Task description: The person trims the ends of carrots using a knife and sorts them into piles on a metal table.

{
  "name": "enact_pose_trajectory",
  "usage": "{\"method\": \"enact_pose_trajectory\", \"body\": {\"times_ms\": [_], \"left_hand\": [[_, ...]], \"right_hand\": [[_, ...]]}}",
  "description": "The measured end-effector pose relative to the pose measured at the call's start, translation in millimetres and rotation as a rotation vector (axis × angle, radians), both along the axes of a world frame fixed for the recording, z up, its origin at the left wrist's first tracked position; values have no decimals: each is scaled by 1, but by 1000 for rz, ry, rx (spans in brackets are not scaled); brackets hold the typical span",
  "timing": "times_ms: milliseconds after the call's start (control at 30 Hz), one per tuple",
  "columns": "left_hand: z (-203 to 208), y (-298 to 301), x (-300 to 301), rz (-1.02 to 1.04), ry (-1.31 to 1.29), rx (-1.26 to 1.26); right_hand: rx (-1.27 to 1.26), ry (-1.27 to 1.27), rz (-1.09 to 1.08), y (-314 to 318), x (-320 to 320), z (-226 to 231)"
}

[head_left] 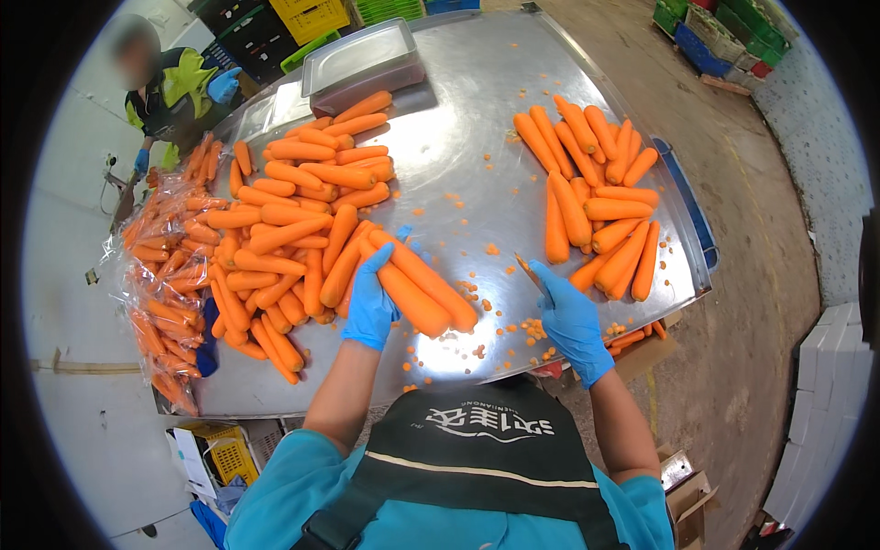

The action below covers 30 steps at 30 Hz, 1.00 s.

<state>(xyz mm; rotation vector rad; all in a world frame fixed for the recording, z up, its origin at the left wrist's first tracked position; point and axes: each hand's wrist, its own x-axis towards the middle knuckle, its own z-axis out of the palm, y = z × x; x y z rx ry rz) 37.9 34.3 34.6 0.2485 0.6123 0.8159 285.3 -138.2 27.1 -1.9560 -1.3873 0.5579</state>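
Blue-gloved, the left hand (370, 307) curls its fingers around two carrots (406, 293) above the steel table (463, 101), probably to leave their thick ends free. The right hand (570, 316) folds its fingers round a small knife (526, 269) (held apart from the carrots).

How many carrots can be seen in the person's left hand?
2 in the left hand: the left carrot, nearer the wrist, and the right carrot alongside it. Another could be hidden beneath them.
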Motion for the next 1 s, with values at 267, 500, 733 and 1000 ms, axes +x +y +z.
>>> {"method": "enact_pose_trajectory", "body": {"times_ms": [267,500,733,1000], "left_hand": [[-18,27,-8,152,3,-10],[1,123,-43,212,166,236],[32,287,-119,348,409,436],[-40,340,-145,-217,2260,1564]], "right_hand": [[-117,114,12,4,-5,-1],[-236,148,-21,-4,-2,-21],[-361,165,26,-3,-2,-36],[-397,286,-69,-2,-7,-30]]}}
